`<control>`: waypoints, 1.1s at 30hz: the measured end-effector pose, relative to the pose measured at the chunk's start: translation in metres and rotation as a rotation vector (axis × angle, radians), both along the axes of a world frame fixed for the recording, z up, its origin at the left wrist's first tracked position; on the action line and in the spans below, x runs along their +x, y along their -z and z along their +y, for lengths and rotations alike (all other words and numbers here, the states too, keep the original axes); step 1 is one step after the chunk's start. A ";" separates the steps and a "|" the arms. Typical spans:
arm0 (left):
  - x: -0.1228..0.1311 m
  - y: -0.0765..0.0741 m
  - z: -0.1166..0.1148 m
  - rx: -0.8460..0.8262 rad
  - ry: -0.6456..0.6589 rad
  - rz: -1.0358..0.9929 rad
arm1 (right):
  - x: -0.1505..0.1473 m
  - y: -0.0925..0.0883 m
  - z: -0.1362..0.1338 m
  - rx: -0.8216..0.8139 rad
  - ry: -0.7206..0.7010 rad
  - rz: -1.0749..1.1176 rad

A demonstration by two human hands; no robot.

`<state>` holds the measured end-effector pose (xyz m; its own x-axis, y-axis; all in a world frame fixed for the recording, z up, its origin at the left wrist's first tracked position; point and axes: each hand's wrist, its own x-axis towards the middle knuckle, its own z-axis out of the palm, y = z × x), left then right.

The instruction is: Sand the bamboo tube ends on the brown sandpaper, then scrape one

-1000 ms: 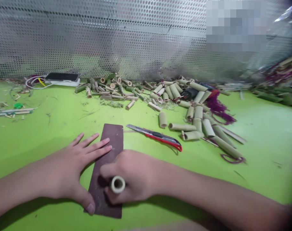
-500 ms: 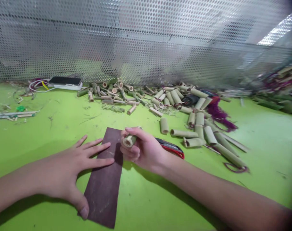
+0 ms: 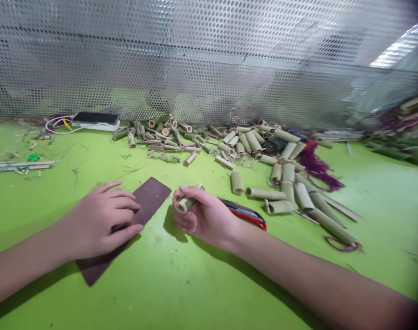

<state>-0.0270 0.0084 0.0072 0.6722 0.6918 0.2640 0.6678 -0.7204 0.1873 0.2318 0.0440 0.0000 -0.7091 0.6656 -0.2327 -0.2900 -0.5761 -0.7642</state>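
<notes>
My left hand (image 3: pixel 103 217) lies on a strip of dark brown sandpaper (image 3: pixel 153 197), its fingers curled over the strip, which runs diagonally beneath the palm. My right hand (image 3: pixel 203 215) is closed around a short bamboo tube (image 3: pixel 184 205), with one cut end showing beside the thumb side of the fist. Just behind that hand lies a utility knife with a red and black handle (image 3: pixel 246 215), and my wrist and hand hide part of it. The hands are apart, with the tube held just right of the sandpaper.
Several cut bamboo tubes (image 3: pixel 253 142) lie scattered across the green work table (image 3: pixel 209 284), with purple fibres (image 3: pixel 315 165) among them. A phone on a white power bank (image 3: pixel 95 118) sits at the back left, before a perforated metal sheet (image 3: pixel 209 59).
The sandpaper strip has swung from nearly upright to a diagonal, with my left hand's fingers now curled over it. My right hand and the tube have stayed almost still.
</notes>
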 end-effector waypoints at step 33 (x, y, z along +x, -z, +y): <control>0.016 -0.008 -0.013 0.540 0.187 -0.207 | -0.012 -0.005 -0.010 0.143 -0.088 -0.135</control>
